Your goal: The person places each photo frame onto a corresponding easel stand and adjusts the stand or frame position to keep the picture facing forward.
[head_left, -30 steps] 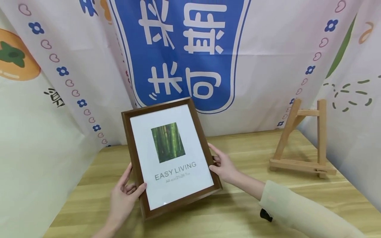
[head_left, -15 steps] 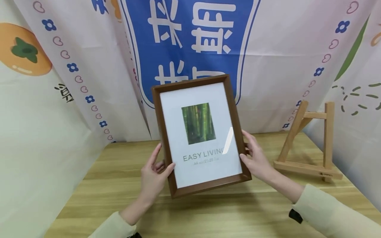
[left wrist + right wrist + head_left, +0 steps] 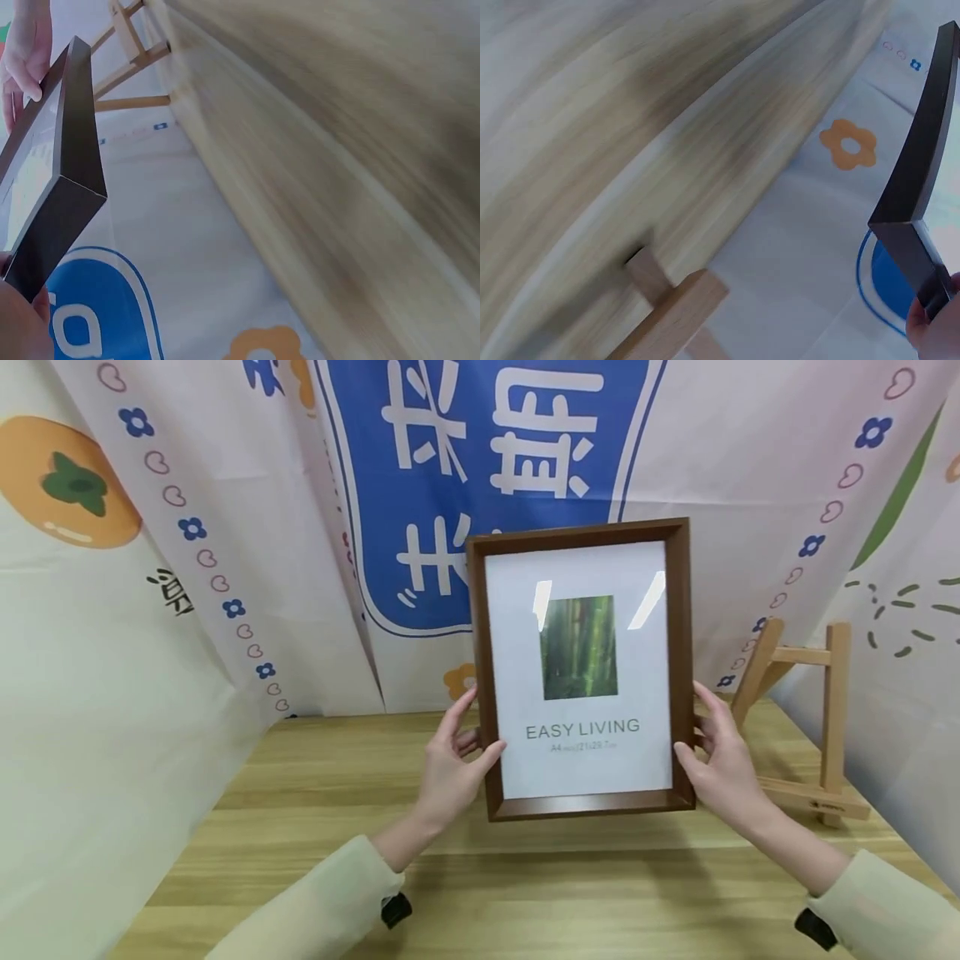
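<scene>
A brown picture frame (image 3: 581, 804) with a green bamboo picture and the words EASY LIVING is held nearly upright, raised above the table. My left hand (image 3: 453, 768) grips its lower left side, thumb on the front edge and fingers behind. On the opposite side my right hand (image 3: 723, 764) grips the lower right edge in the same way. The left wrist view shows the underside and a corner of the picture frame (image 3: 79, 161) hanging apart from the tabletop. Just right of the right hand stands a small wooden easel (image 3: 834, 718), partly hidden by that hand.
The wood-grain table (image 3: 300, 827) spreads below both arms. Behind it hangs a printed cloth (image 3: 420, 668) with a blue sign, and cloth walls close in both sides. In the right wrist view the easel's front bar (image 3: 671, 319) lies close to the table's back edge.
Both hands have carried the picture frame up and to the right, closer to the easel. Its tilt has straightened to almost level. The easel stands where it was on the table.
</scene>
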`<state>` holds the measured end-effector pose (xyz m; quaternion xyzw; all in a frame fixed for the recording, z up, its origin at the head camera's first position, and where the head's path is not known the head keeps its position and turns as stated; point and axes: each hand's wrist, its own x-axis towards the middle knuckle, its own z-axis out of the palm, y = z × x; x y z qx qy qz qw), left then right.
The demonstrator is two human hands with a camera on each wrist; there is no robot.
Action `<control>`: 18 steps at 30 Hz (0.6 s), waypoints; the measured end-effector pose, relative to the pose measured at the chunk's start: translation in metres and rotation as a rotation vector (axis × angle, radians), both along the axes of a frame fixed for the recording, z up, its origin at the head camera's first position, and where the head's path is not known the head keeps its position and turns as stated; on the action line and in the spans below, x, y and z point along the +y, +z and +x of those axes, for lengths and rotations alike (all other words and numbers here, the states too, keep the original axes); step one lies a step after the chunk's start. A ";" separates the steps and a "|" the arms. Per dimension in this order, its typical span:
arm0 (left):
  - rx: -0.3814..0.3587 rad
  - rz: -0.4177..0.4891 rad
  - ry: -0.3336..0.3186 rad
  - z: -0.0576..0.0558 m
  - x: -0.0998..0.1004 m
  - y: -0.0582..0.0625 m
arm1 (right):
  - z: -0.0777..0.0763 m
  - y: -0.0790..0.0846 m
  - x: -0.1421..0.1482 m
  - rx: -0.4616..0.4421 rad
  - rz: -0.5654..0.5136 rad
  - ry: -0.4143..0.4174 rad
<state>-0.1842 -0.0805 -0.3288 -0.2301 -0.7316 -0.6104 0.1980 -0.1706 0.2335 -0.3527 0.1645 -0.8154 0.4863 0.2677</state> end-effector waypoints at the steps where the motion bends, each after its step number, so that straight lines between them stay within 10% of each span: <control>1: 0.005 0.004 -0.010 -0.002 0.005 0.000 | 0.000 -0.001 0.003 -0.001 -0.007 -0.022; 18: 0.030 -0.095 -0.222 -0.045 0.082 -0.036 | 0.009 -0.007 0.072 -0.030 0.052 -0.285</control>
